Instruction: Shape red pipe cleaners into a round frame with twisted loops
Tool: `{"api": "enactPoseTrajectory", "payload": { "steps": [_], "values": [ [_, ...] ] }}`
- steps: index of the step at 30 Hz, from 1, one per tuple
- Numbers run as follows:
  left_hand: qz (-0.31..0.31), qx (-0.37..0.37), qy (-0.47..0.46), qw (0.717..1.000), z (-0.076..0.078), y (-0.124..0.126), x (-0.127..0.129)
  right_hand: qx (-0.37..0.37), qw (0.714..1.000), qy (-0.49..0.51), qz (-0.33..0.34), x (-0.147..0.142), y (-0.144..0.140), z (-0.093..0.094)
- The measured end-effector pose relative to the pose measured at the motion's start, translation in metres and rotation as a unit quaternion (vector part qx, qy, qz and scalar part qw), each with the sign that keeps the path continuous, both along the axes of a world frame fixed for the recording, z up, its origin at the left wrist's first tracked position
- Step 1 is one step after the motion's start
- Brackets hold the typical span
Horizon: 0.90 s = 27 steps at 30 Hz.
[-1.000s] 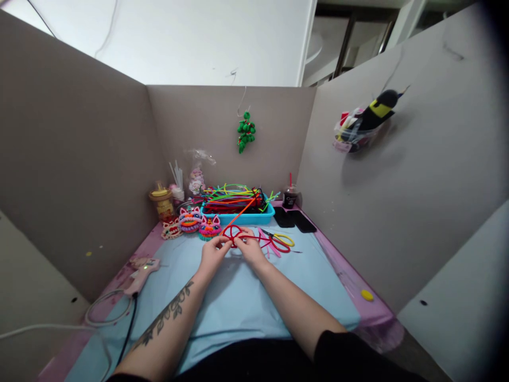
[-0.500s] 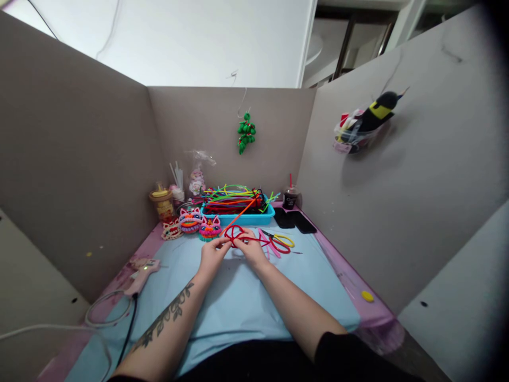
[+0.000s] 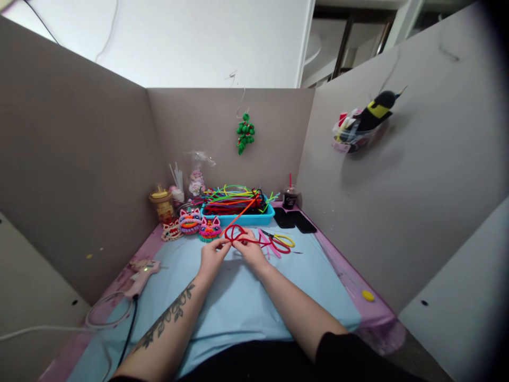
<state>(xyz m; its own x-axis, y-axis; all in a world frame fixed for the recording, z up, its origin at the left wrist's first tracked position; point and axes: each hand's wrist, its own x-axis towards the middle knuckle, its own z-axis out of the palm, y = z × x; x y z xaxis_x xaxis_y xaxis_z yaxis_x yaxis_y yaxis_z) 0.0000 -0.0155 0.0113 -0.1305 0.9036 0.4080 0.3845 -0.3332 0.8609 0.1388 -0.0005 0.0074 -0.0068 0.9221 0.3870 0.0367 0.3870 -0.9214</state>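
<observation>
My left hand [image 3: 212,255] and my right hand [image 3: 251,251] meet over the far middle of a light blue mat [image 3: 238,297]. Both pinch a red pipe cleaner [image 3: 234,232] that is bent into loops between the fingertips. One orange-red strand rises from the loops toward a blue tray [image 3: 242,216] full of coloured pipe cleaners. More pink and red pipe cleaners [image 3: 274,245] and yellow-handled scissors [image 3: 284,240] lie just right of my right hand.
Small pipe-cleaner lion heads [image 3: 199,225] stand left of the tray, by a jar [image 3: 161,202]. A glue gun [image 3: 141,270] with its cable lies at the left. Two black phones [image 3: 294,218] and a dark cup [image 3: 290,197] sit back right. Grey partition walls enclose the desk.
The hands stay at the same spot; the fingers have shifted slightly and the red loops have been reshaped a little.
</observation>
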Motion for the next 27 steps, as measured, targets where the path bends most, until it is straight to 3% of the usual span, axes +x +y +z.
{"api": "enactPoseTrajectory", "payload": {
  "steps": [10, 16, 23, 27],
  "values": [
    [-0.016, -0.015, -0.012, 1.000, 0.001, 0.003, 0.000, -0.019, 1.000, 0.018, 0.010, 0.002, 0.005, -0.003],
    [-0.099, -0.115, -0.100, 0.983, -0.002, 0.008, -0.001, -0.029, 0.999, 0.029, 0.015, 0.003, 0.013, -0.011],
    [-0.103, -0.209, -0.171, 0.957, -0.003, 0.005, -0.001, -0.029, 0.999, -0.007, 0.026, 0.003, 0.002, 0.001],
    [-0.082, -0.233, -0.226, 0.942, -0.003, 0.006, 0.001, -0.024, 1.000, -0.014, -0.010, 0.003, -0.004, 0.008]
  ]
}}
